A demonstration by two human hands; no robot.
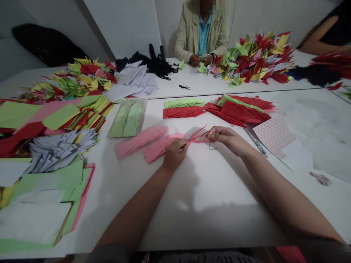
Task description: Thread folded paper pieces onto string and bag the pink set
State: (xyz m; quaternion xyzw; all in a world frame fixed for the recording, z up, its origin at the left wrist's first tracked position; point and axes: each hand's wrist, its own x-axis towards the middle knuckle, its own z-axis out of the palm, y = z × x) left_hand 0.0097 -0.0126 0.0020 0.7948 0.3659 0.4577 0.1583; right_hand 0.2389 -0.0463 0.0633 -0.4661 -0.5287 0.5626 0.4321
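Note:
Over the middle of the table, my left hand [174, 152] is closed on a narrow piece of pink folded paper [195, 137] with pointed ends. My right hand [226, 138] pinches at the far end of that paper. A short dark thread [212, 147] dangles under the right fingertips; whether they grip it too is hard to see. Just left of my left hand lie rows of pink folded papers [159, 148], some under a clear plastic sleeve. Beyond the hands are red folded papers [241, 113] and green folded papers [185, 103].
A bag of green folded papers [128, 118] lies left of centre. Coloured sheets [41, 208] and grey-white folded pieces [63, 149] cover the left side. A sticker sheet [274, 131] and pen [260, 147] lie right. Across the table, a person [203, 33] sits beside a crane heap [255, 60].

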